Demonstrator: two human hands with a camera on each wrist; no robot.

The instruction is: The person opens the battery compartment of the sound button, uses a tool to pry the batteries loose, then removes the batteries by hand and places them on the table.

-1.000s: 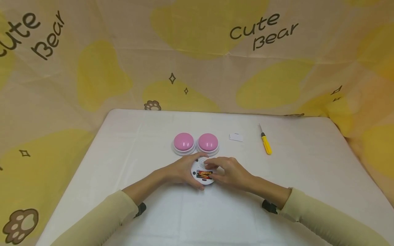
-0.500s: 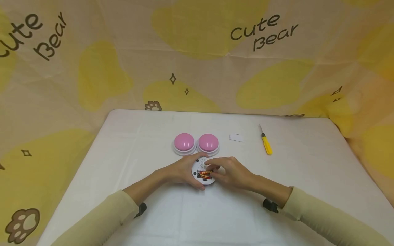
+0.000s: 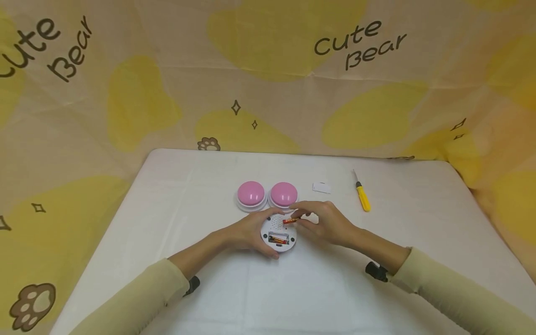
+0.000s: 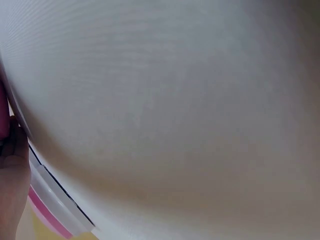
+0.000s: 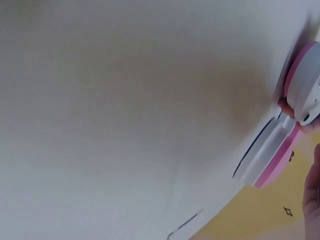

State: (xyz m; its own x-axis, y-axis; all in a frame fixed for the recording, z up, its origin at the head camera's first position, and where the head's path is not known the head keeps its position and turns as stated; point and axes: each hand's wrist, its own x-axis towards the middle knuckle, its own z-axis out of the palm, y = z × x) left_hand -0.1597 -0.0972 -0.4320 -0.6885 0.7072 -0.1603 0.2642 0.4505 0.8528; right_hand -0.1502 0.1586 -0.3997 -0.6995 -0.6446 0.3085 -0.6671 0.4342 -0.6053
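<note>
In the head view my left hand grips a round white push-button device by its rim, underside up. Its pink dome faces down in the right wrist view. Speaker holes and an uncovered battery compartment show on the underside, with one battery lying inside. My right hand pinches a red and black battery between thumb and fingers, just above the compartment. Only the edge of the left hand shows in the left wrist view, and part of the right hand in the right wrist view.
Two pink-domed push buttons stand side by side just behind the held device. To their right lies a small white rectangular piece, then a screwdriver with a yellow handle. A printed cloth hangs behind the white table.
My right hand has lifted one battery out of the compartment and moved it up and back. The other battery is now visible alone inside. My left hand has kept its grip in place.
</note>
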